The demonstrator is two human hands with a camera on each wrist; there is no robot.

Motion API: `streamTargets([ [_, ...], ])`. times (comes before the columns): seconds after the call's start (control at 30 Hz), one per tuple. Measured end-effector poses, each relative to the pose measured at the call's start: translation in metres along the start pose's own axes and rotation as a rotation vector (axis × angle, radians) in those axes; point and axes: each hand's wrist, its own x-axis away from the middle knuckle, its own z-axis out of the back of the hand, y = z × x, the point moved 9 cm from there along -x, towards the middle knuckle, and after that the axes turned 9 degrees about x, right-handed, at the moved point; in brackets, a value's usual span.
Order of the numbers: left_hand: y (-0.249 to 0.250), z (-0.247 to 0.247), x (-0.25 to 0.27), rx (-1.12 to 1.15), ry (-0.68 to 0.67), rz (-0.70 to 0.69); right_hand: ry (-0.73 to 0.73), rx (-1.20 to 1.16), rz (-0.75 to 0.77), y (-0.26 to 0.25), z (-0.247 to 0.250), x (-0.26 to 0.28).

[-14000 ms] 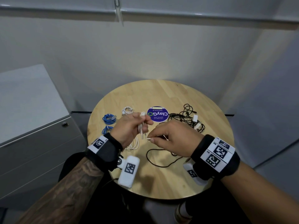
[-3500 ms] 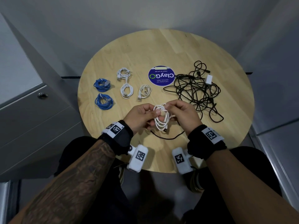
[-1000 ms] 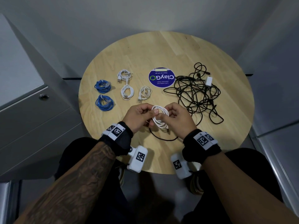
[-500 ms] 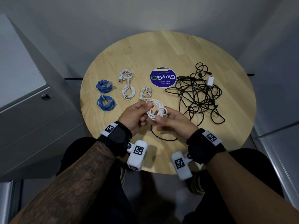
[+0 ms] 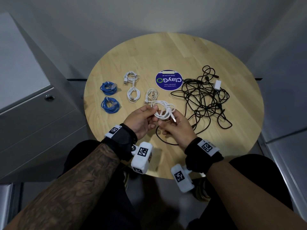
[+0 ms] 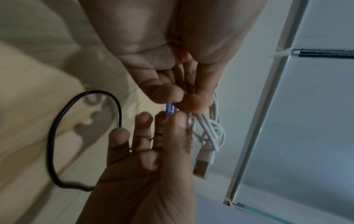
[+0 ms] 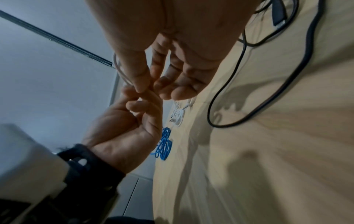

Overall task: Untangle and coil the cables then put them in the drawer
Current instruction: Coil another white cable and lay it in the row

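Note:
A white USB cable [image 5: 163, 110], wound into a loose coil, is held above the near part of the round wooden table [image 5: 174, 52]. My left hand [image 5: 152, 112] pinches the coil's left side between thumb and fingers. On the coil's near side, my right hand [image 5: 167, 124] pinches it with thumb and forefinger, and the USB plug [image 5: 174, 120] lies over those fingers. In the left wrist view the white cable [image 6: 210, 128] hangs beside both thumbs, its plug [image 6: 201, 166] pointing down. A tangled heap of black cables [image 5: 202, 100] with a white adapter [image 5: 217, 84] lies to the right.
Two blue coils [image 5: 108, 87] [image 5: 110, 105] and three white coils [image 5: 131, 77] [image 5: 133, 94] [image 5: 152, 95] lie at the table's left. A round purple sticker [image 5: 168, 79] marks the middle. A black cable loop [image 5: 166, 141] trails under my hands. The grey drawer cabinet [image 5: 33, 117] stands on the left.
The loose white cable has been gathered into a coil. In the last second both hands carried it slightly away from me and left, and the USB plug end came free over my right fingers.

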Motion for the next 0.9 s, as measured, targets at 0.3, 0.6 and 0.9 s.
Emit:
streamTargets([
  [0.3, -0.007, 0.003, -0.003, -0.059, -0.007, 0.05, 0.077, -0.087, 0.106, -0.015, 0.012, 0.002],
  [0.6, 0.03, 0.021, -0.004, -0.024, 0.109, -0.089, 0.121, 0.09, 0.089, -0.021, 0.03, -0.005],
  [0.9, 0.049, 0.036, -0.002, -0.354, 0.265, -0.318, 0.152, 0.305, 0.199, -0.024, 0.043, -0.003],
])
